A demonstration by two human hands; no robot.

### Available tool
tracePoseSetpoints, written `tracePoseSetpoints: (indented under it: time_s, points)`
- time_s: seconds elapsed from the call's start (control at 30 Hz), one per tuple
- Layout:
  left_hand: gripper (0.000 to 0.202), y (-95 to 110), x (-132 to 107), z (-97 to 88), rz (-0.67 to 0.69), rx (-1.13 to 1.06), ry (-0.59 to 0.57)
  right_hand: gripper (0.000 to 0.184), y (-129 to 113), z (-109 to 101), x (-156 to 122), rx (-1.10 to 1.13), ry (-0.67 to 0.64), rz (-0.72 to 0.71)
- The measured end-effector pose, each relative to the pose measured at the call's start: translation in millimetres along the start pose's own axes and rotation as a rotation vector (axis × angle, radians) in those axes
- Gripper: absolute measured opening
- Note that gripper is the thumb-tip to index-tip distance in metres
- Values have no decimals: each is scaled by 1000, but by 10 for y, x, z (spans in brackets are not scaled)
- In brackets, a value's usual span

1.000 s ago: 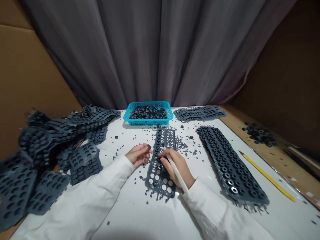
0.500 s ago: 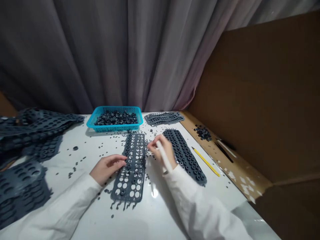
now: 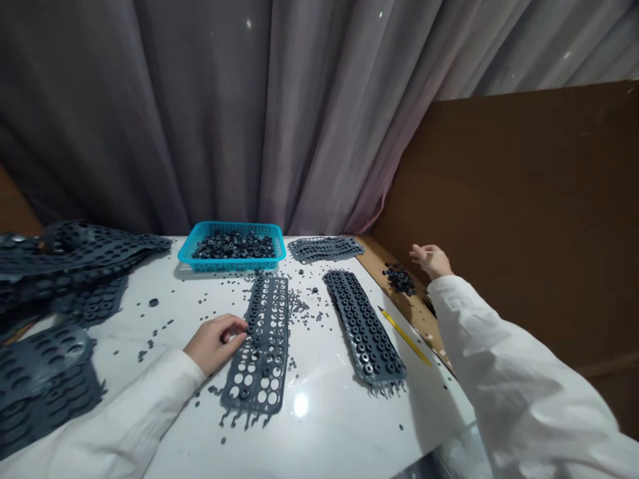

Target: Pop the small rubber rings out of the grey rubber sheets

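Note:
A dark grey perforated rubber sheet [image 3: 272, 332] lies flat on the white table; many holes are bare, while others still hold black ring-shaped pieces. My left hand [image 3: 214, 342] is at its left edge, thumb and fingers curled against the rim. Out to the right, my right hand [image 3: 433, 261] hovers above a small pile of black rubber pieces [image 3: 399, 279] on cardboard. Its fingertips are drawn together; whatever they hold is too small or hidden. A second rubber sheet [image 3: 367, 326], full of ring pieces, rests between the hands.
A blue basket [image 3: 232, 266] of black pieces stands at the back. Stacked sheets [image 3: 327, 249] lie beside it, and more rubber sheets [image 3: 84, 266] heap up at left. A yellow pencil-like tool [image 3: 405, 336] lies at right. Small black bits litter the table; a cardboard wall [image 3: 524, 199] rises on the right.
My right hand has moved from beside the perforated sheet to the pile on the right. The white pen-like tool seen in it earlier is no longer visible. My left hand stays at the sheet's edge.

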State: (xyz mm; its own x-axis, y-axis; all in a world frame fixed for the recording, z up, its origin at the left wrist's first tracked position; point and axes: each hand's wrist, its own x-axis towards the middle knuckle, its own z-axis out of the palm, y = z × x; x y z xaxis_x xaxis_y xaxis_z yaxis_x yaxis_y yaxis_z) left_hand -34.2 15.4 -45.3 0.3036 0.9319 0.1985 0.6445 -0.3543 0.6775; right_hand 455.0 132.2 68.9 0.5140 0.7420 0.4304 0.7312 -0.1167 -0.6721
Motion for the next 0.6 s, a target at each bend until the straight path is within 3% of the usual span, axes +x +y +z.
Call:
tracePoseSetpoints:
  time_s: [0.13, 0.27, 0.37, 0.47, 0.6]
  points:
    - [21, 45, 38, -22, -65, -34, 10, 39, -400, 281, -499, 352, -244, 13]
    - [21, 44, 44, -40, -106, -57, -130, 49, -1049, 710, -1482, 663, -568, -63]
    - [22, 17, 22, -49, -130, -18, -177, 40, -1387, 1036, -2236, 749, -758, -14]
    - [22, 11, 24, -58, -110, 13, -165, 31, -1473, 1316, -2686, 753, -735, 67]
    - [20, 46, 125, -71, -27, 92, -120, 33, -1384, 1489, -2847, 679, -664, 27]
